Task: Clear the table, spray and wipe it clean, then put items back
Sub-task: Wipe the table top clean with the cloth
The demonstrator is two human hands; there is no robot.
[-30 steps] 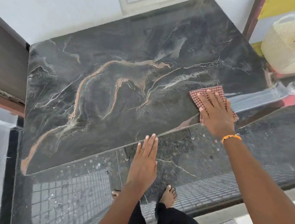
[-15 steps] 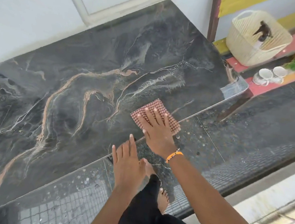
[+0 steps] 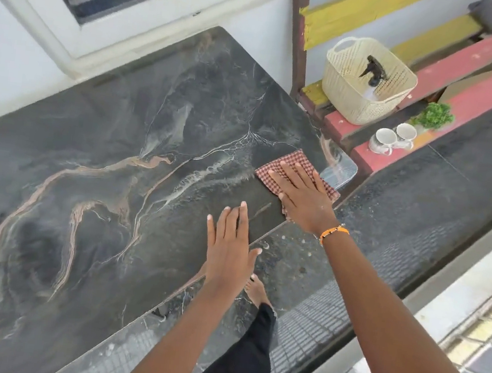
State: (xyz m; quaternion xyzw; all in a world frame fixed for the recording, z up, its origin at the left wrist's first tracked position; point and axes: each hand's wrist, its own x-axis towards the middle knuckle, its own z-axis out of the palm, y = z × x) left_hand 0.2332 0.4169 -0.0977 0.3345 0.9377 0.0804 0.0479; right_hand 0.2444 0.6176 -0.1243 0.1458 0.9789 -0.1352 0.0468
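A dark marble-patterned table top [image 3: 100,185] with tan and white veins fills most of the view. My right hand [image 3: 302,195] lies flat with straight fingers on a red-and-white checked cloth [image 3: 295,163], pressing it onto the table near the right front corner. My left hand [image 3: 230,249] rests flat, fingers straight, on the table's front edge, a little left of the cloth. A spray bottle [image 3: 374,73] with a black head stands in a cream plastic basket [image 3: 342,84] on a red bench to the right.
Two white mugs [image 3: 392,138] and a small green plant [image 3: 435,114] sit on the red and yellow bench [image 3: 474,56] beyond the table's right end. A white wall with a window frame [image 3: 81,29] runs behind the table. My bare foot [image 3: 256,290] shows below the front edge.
My right hand has slid the cloth from the front middle toward the right corner. The left hand stays flat on the front edge. The view has swung right.
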